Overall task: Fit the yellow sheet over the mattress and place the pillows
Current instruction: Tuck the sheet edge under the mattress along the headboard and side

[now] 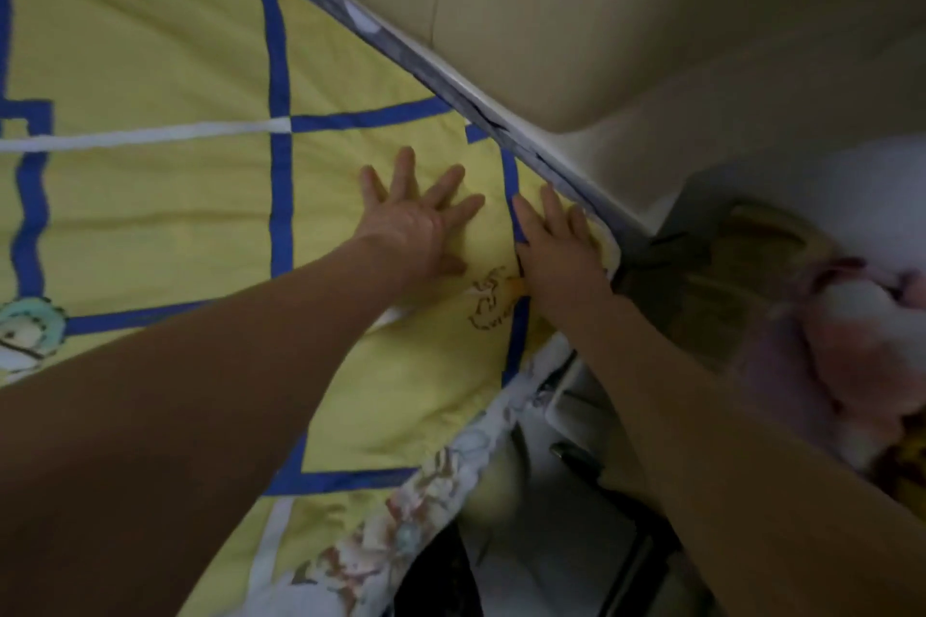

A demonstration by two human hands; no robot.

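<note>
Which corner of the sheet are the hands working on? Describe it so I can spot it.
Find the cream padded headboard. Follow its lower edge down to where the yellow sheet ends beside the right hand. That corner is the only spot where the yellow fabric curls, showing a pale underside.

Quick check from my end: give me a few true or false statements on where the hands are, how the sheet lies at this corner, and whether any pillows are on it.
1. Both hands lie flat on the yellow sheet. True: left hand, right hand.
2. The right hand grips a pillow. False: its fingers are straight, near the sheet's corner.
3. The padded headboard borders the sheet. True.
4. The sheet is plain yellow. False: it has blue bands.
5. Pillows lie on the sheet. False: none show there.
</note>
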